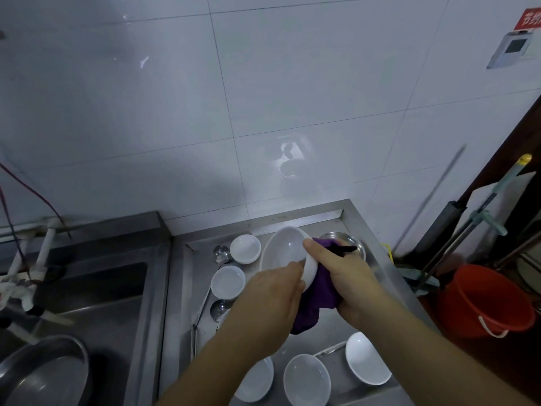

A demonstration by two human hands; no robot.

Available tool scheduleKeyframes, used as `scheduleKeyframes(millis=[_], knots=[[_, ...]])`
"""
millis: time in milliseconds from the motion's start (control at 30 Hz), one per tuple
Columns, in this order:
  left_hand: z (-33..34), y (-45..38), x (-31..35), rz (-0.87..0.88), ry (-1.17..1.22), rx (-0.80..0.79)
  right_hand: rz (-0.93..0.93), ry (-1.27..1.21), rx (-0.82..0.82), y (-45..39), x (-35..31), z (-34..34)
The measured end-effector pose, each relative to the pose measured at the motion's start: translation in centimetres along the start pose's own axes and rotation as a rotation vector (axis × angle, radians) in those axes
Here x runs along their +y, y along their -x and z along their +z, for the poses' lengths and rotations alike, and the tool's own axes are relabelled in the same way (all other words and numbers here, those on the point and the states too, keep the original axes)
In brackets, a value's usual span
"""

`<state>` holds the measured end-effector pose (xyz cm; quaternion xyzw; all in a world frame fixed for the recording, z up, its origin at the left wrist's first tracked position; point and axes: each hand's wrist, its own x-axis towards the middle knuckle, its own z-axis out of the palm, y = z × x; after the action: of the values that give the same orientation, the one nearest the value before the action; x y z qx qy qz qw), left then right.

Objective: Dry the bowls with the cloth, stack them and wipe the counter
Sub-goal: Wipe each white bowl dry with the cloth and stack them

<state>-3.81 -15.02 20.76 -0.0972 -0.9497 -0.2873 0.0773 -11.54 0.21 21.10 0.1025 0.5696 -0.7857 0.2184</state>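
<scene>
head view: drying step
left hand (275, 291): grips bowl (285, 250) rim, tilted for access
right hand (348, 276): clutches purple cloth (317, 300) against bowl's underside

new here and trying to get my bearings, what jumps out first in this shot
A large white bowl held tilted above the steel counter, the left hand on its near rim while the right hand presses a purple cloth to its outside. Smaller white bowls lie singly around it; a red bucket stands at right.
</scene>
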Motion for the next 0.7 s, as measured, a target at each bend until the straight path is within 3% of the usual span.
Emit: scheduleKeyframes(millis=[133, 300, 433, 500, 567, 700], knots=[[-0.5, 0.3, -1.0, 0.156, -0.158, 0.033, 0.046, -0.062, -0.030, 0.3, 1.4, 0.6], [-0.6, 1.0, -1.6, 0.179, -0.302, 0.042, 0.083, -0.203, -0.081, 0.6, 3.0, 0.7], [-1.0, 1.5, -1.3, 0.149, -0.113, 0.150, 0.105, -0.295, -0.185, 0.7, 4.1, 0.3], [-1.1, 1.6, -1.3, 0.054, 0.019, 0.289, 0.094, -0.328, -0.189, 0.7, 4.5, -0.1], [-1.2, 1.3, -1.5, -0.182, 0.198, 0.382, 0.071, -0.339, -0.184, 0.6, 4.6, -0.6], [-0.1, -0.1, -2.0, -0.618, 0.821, 0.242, 0.066, -0.307, -0.133, 0.3, 4.6, -2.7]])
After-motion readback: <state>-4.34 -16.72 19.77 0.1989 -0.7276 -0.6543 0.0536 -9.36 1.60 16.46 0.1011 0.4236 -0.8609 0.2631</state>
